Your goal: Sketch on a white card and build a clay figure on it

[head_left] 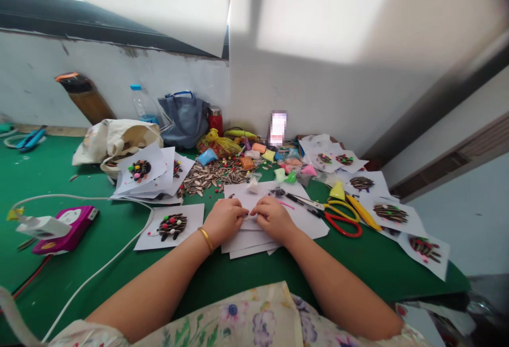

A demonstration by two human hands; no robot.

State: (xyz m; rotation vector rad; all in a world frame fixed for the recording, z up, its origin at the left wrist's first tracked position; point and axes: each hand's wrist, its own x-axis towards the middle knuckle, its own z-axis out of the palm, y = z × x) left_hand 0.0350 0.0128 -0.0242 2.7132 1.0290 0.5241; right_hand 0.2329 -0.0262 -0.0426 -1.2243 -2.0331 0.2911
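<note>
My left hand (227, 219) and my right hand (274, 219) meet over a stack of white paper sheets (254, 242). Both have bent, closed fingers, with the fingertips pinching a small white piece (249, 215) between them; its kind is too small to tell. Just beyond the hands lies a small clear bag of white clay (253, 184). Scissors with red and yellow handles (342, 220) and a black pen (299, 201) rest right of my right hand. To the left is a paper sheet with a seed figure (172, 226) dotted with coloured balls.
A pile of sunflower seeds (207, 176) and coloured clay packets (246, 163) lie behind the paper. More seed pictures (390, 212) line the right edge. A yellow cutter (362, 212) is nearby. At left are a purple power block (66, 229), a white cable (104, 258) and bags (185, 122).
</note>
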